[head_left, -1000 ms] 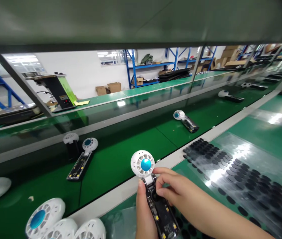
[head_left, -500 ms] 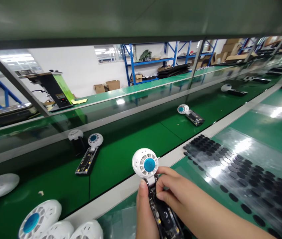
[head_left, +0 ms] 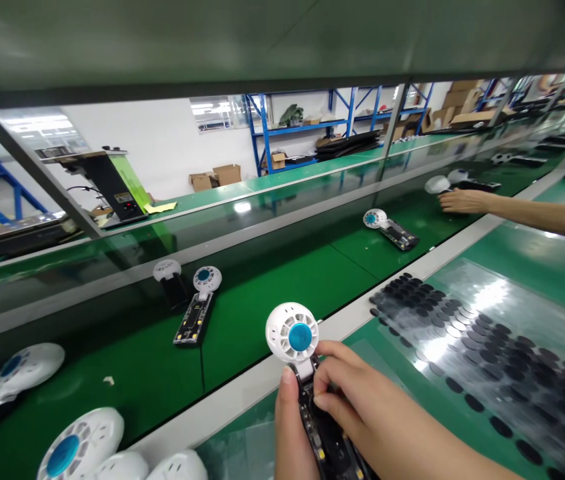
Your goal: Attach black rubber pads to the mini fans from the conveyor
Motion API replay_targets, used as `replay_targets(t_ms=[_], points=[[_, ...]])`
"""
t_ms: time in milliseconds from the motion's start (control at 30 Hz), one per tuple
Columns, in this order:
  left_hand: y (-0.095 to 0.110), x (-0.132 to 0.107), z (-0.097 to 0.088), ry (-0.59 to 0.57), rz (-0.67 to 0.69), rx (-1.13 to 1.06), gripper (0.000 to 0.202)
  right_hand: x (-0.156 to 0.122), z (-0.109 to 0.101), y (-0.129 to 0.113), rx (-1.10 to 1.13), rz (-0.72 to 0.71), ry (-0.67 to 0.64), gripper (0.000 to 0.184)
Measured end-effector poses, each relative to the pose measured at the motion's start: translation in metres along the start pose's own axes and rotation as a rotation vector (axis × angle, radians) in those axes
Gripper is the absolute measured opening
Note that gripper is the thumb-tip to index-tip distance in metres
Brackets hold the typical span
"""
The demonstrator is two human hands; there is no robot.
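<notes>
Upright in front of me is a handheld fan with a round white head, a blue centre disc and a black body whose inner parts show. My left hand wraps round the body from the left, its thumb just below the neck. Fingers of my right hand are closed against the body's upper right side, touching it below the head. Whether they pinch a small part there is hidden. Several more white fan heads sit at the lower left, partly cut off by the frame.
A green conveyor belt carries similar fans, one left of centre and another farther right. Black round discs lie on clear sheets at right. A co-worker's hand reaches over the belt. A metal panel hangs overhead.
The fans on the belt have shifted slightly to the right. A co-worker's arm has come in from the right with its hand at a white fan head. My hands have hardly moved.
</notes>
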State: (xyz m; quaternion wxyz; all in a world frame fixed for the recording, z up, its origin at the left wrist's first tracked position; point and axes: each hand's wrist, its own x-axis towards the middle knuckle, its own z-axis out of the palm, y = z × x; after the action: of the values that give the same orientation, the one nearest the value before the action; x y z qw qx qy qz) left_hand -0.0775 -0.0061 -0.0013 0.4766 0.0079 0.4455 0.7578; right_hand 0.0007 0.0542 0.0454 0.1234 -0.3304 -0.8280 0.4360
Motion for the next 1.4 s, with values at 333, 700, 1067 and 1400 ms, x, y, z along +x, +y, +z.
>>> replay_targets(t_ms=[333,700,1067,1400], points=[[0.002,0.001,0.001,-0.004,-0.021,-0.014,0.032,0.000,0.001,0.002,0.031,-0.001,0.034,0.012],[-0.005,0.012,-0.002,-0.085,-0.201,-0.025,0.055,-0.002,0.000,0.057,0.543,0.189,0.307,0.028],[0.013,-0.005,0.004,-0.073,0.006,0.103,0.073,-0.001,0.004,0.064,0.344,0.045,0.320,0.023],[0.136,0.032,-0.014,0.282,0.298,0.682,0.051,-0.015,0.004,0.064,-0.096,-0.057,0.117,0.023]])
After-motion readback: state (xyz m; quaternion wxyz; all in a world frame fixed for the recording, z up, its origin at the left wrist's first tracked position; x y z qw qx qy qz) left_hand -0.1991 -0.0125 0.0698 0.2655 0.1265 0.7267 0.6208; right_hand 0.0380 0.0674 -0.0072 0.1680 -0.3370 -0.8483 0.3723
